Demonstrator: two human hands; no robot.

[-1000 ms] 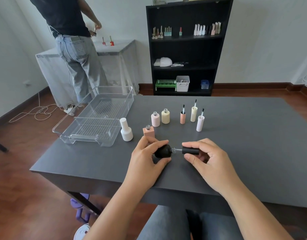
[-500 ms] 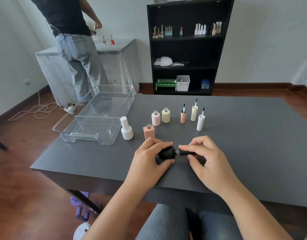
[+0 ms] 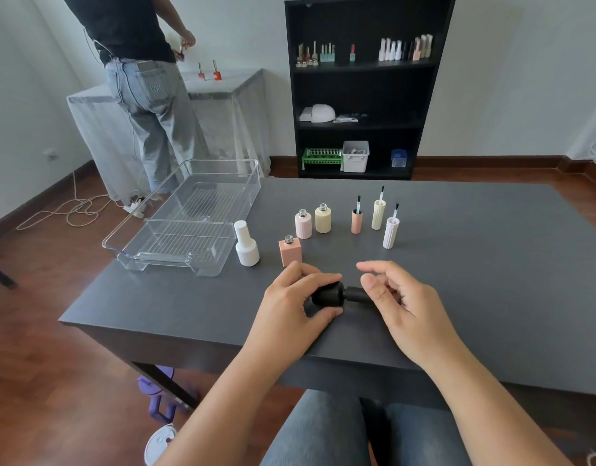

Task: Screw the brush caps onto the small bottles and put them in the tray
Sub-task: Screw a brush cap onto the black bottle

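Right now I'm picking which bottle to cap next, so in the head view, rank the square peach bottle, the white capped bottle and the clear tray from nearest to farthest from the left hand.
1. Square peach bottle, just beyond the left hand.
2. White capped bottle, farther left.
3. Clear tray, at the table's left edge.
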